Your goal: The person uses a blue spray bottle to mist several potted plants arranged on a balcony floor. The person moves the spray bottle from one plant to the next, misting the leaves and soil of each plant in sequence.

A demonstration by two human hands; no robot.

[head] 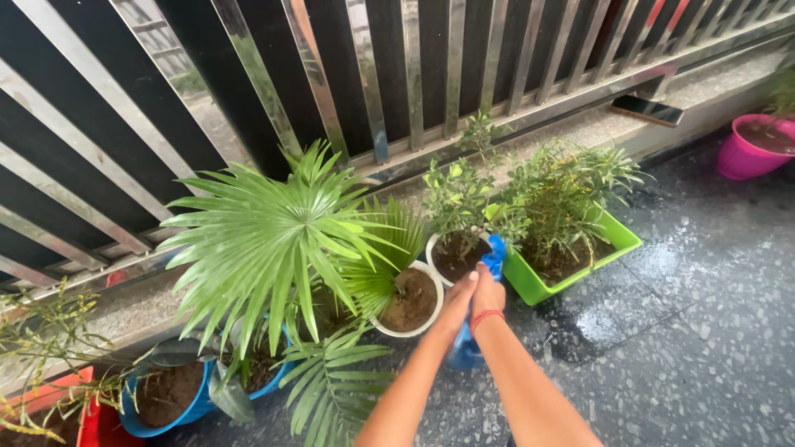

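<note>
Blue plastic container (494, 251), partly hidden behind both hands, sits tipped over the rim of the small white pot (441, 247) that holds a leafy little shrub, just left of the green rectangular planter (617, 240). Far left, a red planter (91, 422) with thin yellowish stems stands beside a blue pot (157, 418) of dark soil. Next comes a fan palm (265, 240) spreading wide fronds over another blue pot (269, 381). A larger white pot (410, 302) of bare soil stands touching the small one. The left hand (460, 298) lies with fingers together against the container's left side, near that larger pot's rim. The right hand (489, 291), with a red thread around its wrist, is wrapped on the container from above; both hands are clamped on it. More blue shows below the wrists. Right of the green planter the wet speckled floor (704, 314) shines, and a pink pot (749, 149) stands far right by the metal railing (373, 83).
</note>
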